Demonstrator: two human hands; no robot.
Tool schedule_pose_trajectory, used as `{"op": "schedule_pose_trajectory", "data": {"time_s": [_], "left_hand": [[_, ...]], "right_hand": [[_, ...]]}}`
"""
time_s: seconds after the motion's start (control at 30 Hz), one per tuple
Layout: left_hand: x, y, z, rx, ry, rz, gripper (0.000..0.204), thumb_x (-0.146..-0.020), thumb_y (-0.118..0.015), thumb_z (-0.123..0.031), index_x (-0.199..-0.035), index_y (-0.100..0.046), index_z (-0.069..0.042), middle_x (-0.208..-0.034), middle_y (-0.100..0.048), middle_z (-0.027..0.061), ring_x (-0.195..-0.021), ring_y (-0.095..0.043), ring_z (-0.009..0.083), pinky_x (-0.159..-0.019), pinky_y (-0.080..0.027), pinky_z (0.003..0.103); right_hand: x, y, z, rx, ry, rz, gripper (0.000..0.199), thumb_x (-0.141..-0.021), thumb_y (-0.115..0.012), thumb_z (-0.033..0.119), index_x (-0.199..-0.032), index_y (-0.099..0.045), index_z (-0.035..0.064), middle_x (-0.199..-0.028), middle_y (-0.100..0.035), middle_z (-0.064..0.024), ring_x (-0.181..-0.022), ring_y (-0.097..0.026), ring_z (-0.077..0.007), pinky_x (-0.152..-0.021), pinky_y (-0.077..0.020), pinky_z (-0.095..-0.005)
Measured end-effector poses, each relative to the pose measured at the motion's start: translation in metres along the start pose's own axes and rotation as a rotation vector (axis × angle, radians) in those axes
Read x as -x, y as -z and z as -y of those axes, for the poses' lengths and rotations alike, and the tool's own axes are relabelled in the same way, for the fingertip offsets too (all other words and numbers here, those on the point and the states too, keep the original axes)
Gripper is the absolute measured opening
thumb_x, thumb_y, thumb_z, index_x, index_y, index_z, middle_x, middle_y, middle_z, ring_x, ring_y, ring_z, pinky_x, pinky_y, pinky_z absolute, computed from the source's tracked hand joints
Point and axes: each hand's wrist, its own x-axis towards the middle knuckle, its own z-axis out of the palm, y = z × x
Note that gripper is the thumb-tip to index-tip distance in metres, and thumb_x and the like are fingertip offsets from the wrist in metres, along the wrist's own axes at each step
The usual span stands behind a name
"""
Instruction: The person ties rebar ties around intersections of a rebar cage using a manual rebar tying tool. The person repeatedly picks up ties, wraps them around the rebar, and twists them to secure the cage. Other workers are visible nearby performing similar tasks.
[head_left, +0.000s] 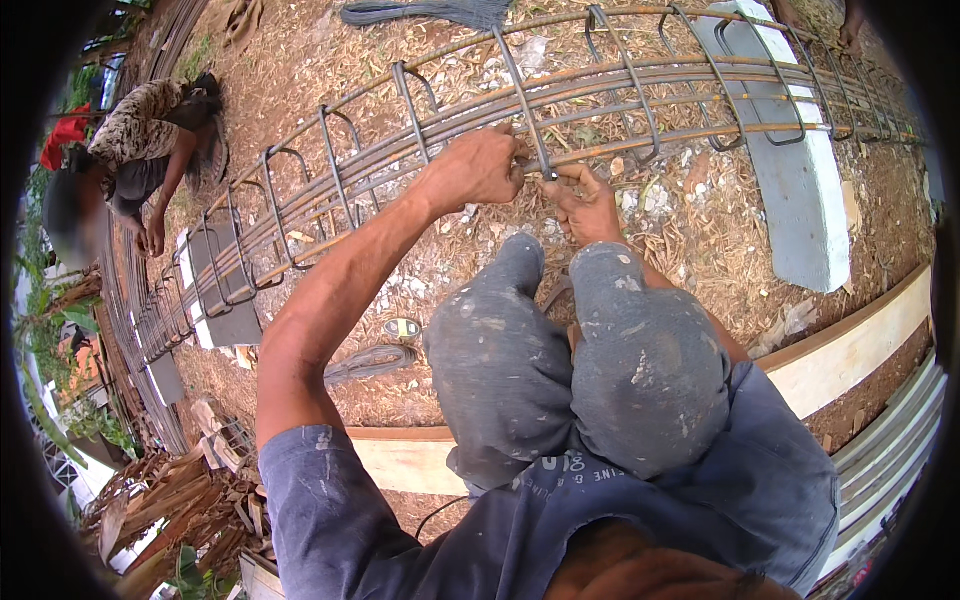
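A long cage of rusty rebar point(690, 132) curves across the ground in front of me, with square stirrups point(517, 90) spaced along its bars. My left hand point(478, 170) is closed around the near bar, just left of one stirrup's lower corner. At that same corner my right hand point(585, 207) has its thumb and fingers pinched together, close to my left fingertips. Whatever lies between the right fingers is too small to make out. Both hands are just beyond my bent knees point(640, 350).
Grey-white blocks point(800, 210) lie under the cage at right and left. A loop of thin wire point(370, 363) and a round tape measure point(403, 328) rest left of my knees. Dark wire point(430, 12) lies beyond the cage. Another person point(150, 150) bends at far left. Boards point(850, 350) run behind me.
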Motion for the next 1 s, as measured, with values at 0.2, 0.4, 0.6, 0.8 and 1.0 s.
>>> {"op": "schedule_pose_trajectory", "data": {"time_s": [0.2,0.4,0.6,0.8,1.0], "left_hand": [[-0.028,0.009,0.009,-0.115,-0.011,0.209,0.01,-0.083,-0.063,-0.01,-0.084,-0.068,-0.001,-0.082,-0.065,0.0173,-0.071,-0.064,0.0323,-0.069,-0.052,0.045],[-0.002,-0.018,0.008,-0.069,0.011,-0.128,0.016,-0.079,-0.068,-0.009,-0.094,-0.071,-0.006,-0.084,-0.066,0.0119,-0.077,-0.065,0.0303,-0.071,-0.054,0.042],[0.011,-0.027,-0.017,-0.118,-0.244,-0.288,0.015,-0.074,-0.06,-0.003,-0.089,-0.062,-0.003,-0.08,-0.061,0.0111,-0.083,-0.064,0.0293,-0.068,-0.054,0.041],[-0.016,-0.004,-0.03,-0.028,0.046,0.015,0.029,-0.079,-0.065,-0.005,-0.109,-0.064,-0.005,-0.098,-0.07,0.0128,-0.088,-0.068,0.0279,-0.079,-0.054,0.041],[0.015,-0.062,-0.029,0.341,0.154,-0.629,0.047,-0.074,-0.075,-0.013,-0.121,-0.065,-0.013,-0.098,-0.071,0.0102,-0.088,-0.068,0.0272,-0.081,-0.054,0.037]], "right_hand": [[-0.015,0.028,-0.013,0.235,0.161,0.133,0.033,-0.087,-0.066,0.01,-0.12,-0.064,0.0047,-0.094,-0.066,-0.0074,-0.076,-0.06,-0.0131,-0.066,-0.0507,-0.0298],[-0.009,0.019,0.008,0.813,0.458,0.111,0.026,-0.085,-0.065,0.029,-0.097,-0.074,0.0069,-0.101,-0.067,-0.0164,-0.097,-0.064,-0.0312,-0.084,-0.0503,-0.0396],[-0.009,0.012,0.037,0.823,0.222,0.104,0.022,-0.083,-0.07,0.014,-0.101,-0.071,0.0016,-0.083,-0.068,-0.0117,-0.074,-0.064,-0.0188,-0.071,-0.0488,-0.0318],[-0.003,0.014,0.051,0.667,0.055,0.192,0.028,-0.083,-0.063,0.024,-0.093,-0.07,-0.0004,-0.075,-0.069,-0.0106,-0.068,-0.063,-0.018,-0.063,-0.0485,-0.0346],[0.017,0.037,0.092,0.705,-0.129,0.274,0.013,-0.087,-0.064,0.01,-0.093,-0.069,-0.0002,-0.077,-0.068,-0.0036,-0.065,-0.055,-0.0128,-0.06,-0.0427,-0.032]]}}
